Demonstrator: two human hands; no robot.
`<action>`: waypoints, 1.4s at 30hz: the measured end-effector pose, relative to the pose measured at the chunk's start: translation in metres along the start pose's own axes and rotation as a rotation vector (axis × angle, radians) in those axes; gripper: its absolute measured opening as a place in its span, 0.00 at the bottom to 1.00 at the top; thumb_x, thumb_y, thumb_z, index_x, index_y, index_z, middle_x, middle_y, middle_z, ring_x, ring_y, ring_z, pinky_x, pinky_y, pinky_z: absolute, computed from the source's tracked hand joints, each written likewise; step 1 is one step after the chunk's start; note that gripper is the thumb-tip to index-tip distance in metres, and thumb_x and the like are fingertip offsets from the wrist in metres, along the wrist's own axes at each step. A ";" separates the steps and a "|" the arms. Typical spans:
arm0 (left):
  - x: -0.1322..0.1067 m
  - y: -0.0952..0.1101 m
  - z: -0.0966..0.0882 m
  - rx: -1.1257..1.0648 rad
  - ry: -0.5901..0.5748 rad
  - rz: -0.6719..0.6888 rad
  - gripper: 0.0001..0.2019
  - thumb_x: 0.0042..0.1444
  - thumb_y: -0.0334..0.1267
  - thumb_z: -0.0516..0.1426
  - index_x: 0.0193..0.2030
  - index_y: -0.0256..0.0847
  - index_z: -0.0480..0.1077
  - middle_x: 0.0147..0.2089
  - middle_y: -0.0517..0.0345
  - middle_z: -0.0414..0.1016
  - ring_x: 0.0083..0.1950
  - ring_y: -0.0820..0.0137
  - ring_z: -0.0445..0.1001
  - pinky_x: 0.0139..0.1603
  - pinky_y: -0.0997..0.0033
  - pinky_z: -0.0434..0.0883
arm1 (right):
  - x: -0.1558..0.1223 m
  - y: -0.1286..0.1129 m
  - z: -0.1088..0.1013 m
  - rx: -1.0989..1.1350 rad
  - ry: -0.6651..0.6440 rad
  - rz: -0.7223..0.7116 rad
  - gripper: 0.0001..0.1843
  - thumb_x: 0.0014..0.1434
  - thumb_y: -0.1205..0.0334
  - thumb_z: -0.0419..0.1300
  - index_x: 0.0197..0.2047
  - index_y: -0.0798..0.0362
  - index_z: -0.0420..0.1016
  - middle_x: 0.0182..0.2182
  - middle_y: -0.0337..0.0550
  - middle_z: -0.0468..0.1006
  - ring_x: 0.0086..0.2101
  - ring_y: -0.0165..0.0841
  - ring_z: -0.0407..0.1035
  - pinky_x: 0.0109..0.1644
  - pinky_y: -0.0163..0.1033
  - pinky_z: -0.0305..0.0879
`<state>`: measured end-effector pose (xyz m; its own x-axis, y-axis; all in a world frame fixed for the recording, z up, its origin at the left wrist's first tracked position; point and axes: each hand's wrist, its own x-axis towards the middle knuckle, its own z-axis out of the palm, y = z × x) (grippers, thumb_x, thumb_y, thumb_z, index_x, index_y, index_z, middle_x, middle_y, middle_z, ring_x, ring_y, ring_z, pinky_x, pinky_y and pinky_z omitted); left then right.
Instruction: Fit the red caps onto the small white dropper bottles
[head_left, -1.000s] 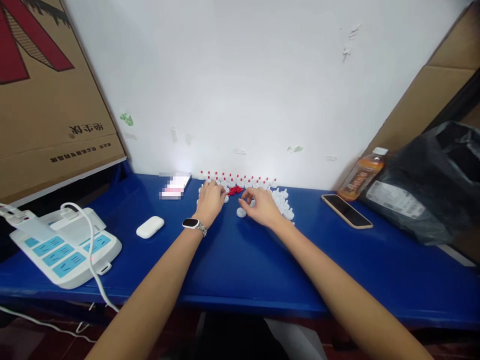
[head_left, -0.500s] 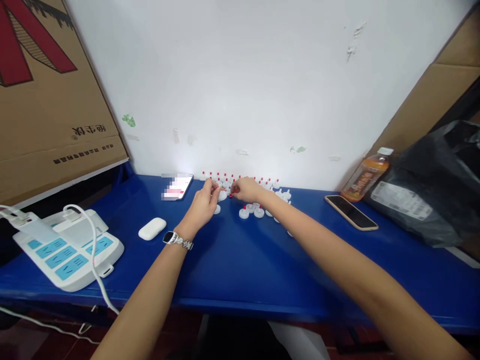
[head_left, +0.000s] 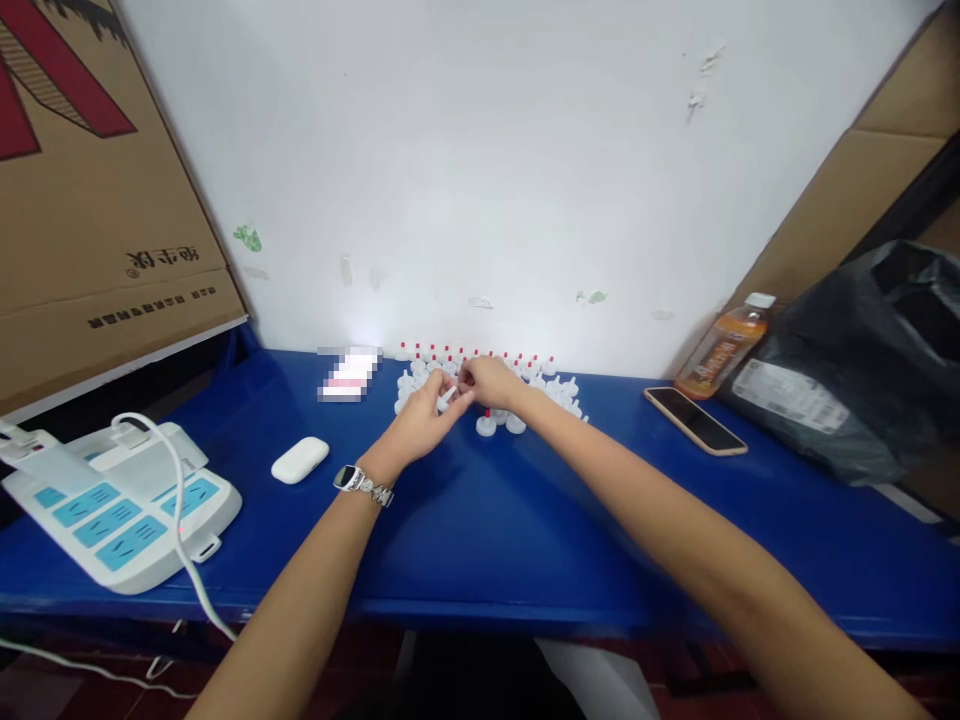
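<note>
Head view takes in one blue table [head_left: 465, 540], one printed cardboard box [head_left: 90, 230] at left, one dark plastic bag [head_left: 832, 370] at right, one white power strip [head_left: 112, 525] at near left, one orange bottle [head_left: 716, 355] and one dark-screened phone [head_left: 694, 420] at right, and one white case [head_left: 300, 460] at left. White nozzle caps [head_left: 564, 390] cluster at the far middle, too overlapped to count; several wear red tips [head_left: 551, 359]. Both arms stretch forward and converge. The left hand [head_left: 426, 412], palm turned inward, pinches one white cap [head_left: 445, 400] between thumb and fingers. The right hand [head_left: 489, 383] curls downward beside it, fingertips drawn together; whether they grip anything, I cannot tell.
</note>
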<state>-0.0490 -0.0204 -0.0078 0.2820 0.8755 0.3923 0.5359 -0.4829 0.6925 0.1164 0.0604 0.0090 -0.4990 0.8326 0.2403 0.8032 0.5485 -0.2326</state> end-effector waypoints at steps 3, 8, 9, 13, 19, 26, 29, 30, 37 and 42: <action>-0.002 0.000 0.004 -0.009 -0.079 -0.002 0.11 0.60 0.40 0.55 0.46 0.42 0.58 0.34 0.64 0.65 0.27 0.74 0.63 0.32 0.71 0.61 | -0.021 0.003 -0.004 0.377 0.188 0.047 0.02 0.56 0.66 0.60 0.32 0.55 0.74 0.31 0.45 0.82 0.33 0.33 0.74 0.39 0.36 0.65; -0.001 0.000 0.011 -0.002 -0.108 0.019 0.09 0.62 0.41 0.53 0.46 0.42 0.58 0.33 0.63 0.67 0.27 0.73 0.64 0.31 0.71 0.61 | -0.058 0.001 -0.002 1.005 0.316 0.111 0.11 0.55 0.55 0.65 0.33 0.54 0.72 0.27 0.43 0.80 0.27 0.32 0.74 0.34 0.37 0.69; -0.001 0.000 0.012 0.010 -0.113 0.022 0.09 0.63 0.42 0.53 0.45 0.42 0.59 0.32 0.63 0.68 0.27 0.72 0.64 0.31 0.71 0.61 | -0.064 -0.001 -0.001 1.067 0.338 0.105 0.13 0.53 0.53 0.67 0.33 0.54 0.73 0.27 0.43 0.80 0.27 0.32 0.74 0.34 0.37 0.70; -0.001 0.003 0.013 0.083 -0.145 0.066 0.07 0.64 0.43 0.52 0.41 0.42 0.63 0.30 0.62 0.69 0.27 0.72 0.66 0.32 0.71 0.61 | -0.079 -0.011 0.001 1.151 0.386 0.082 0.17 0.52 0.48 0.69 0.34 0.55 0.77 0.27 0.42 0.79 0.27 0.31 0.73 0.34 0.37 0.69; -0.003 0.007 0.015 0.204 -0.155 0.115 0.04 0.61 0.38 0.51 0.40 0.42 0.65 0.31 0.59 0.72 0.31 0.68 0.71 0.33 0.70 0.62 | -0.085 -0.023 0.006 1.166 0.376 0.044 0.16 0.56 0.48 0.66 0.34 0.53 0.78 0.28 0.41 0.80 0.29 0.31 0.73 0.35 0.36 0.69; -0.006 0.013 0.017 0.178 -0.137 0.071 0.13 0.59 0.38 0.53 0.51 0.42 0.59 0.30 0.63 0.70 0.29 0.67 0.72 0.30 0.71 0.61 | -0.084 -0.024 0.011 1.244 0.361 0.032 0.17 0.50 0.49 0.72 0.33 0.53 0.76 0.25 0.38 0.77 0.27 0.30 0.71 0.33 0.36 0.68; -0.007 0.016 0.016 0.175 -0.137 0.065 0.13 0.59 0.38 0.53 0.50 0.43 0.59 0.30 0.62 0.70 0.29 0.66 0.72 0.30 0.71 0.61 | -0.085 -0.025 0.012 1.248 0.363 0.046 0.17 0.50 0.48 0.71 0.31 0.53 0.76 0.24 0.39 0.77 0.26 0.30 0.71 0.33 0.37 0.68; -0.008 0.017 0.016 0.170 -0.139 0.066 0.12 0.59 0.38 0.53 0.50 0.43 0.59 0.29 0.63 0.69 0.29 0.66 0.72 0.30 0.71 0.61 | -0.085 -0.026 0.013 1.228 0.378 0.051 0.17 0.52 0.47 0.70 0.31 0.53 0.77 0.24 0.39 0.77 0.26 0.30 0.71 0.34 0.37 0.68; -0.006 0.018 0.021 0.032 -0.086 0.025 0.16 0.58 0.35 0.53 0.53 0.44 0.56 0.26 0.67 0.67 0.24 0.69 0.70 0.27 0.72 0.61 | -0.091 -0.039 0.015 0.968 0.573 0.064 0.18 0.64 0.47 0.58 0.33 0.52 0.79 0.30 0.41 0.78 0.33 0.33 0.71 0.38 0.38 0.66; -0.005 0.013 0.020 -0.040 -0.037 0.025 0.18 0.60 0.37 0.54 0.55 0.43 0.54 0.35 0.61 0.73 0.27 0.70 0.73 0.32 0.71 0.67 | -0.092 -0.047 0.021 0.859 0.613 0.032 0.21 0.68 0.48 0.52 0.32 0.52 0.77 0.32 0.42 0.76 0.38 0.34 0.70 0.47 0.39 0.65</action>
<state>-0.0271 -0.0308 -0.0128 0.3241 0.8628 0.3879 0.4961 -0.5042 0.7069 0.1180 -0.0406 -0.0218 -0.0388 0.7979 0.6015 0.1932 0.5966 -0.7789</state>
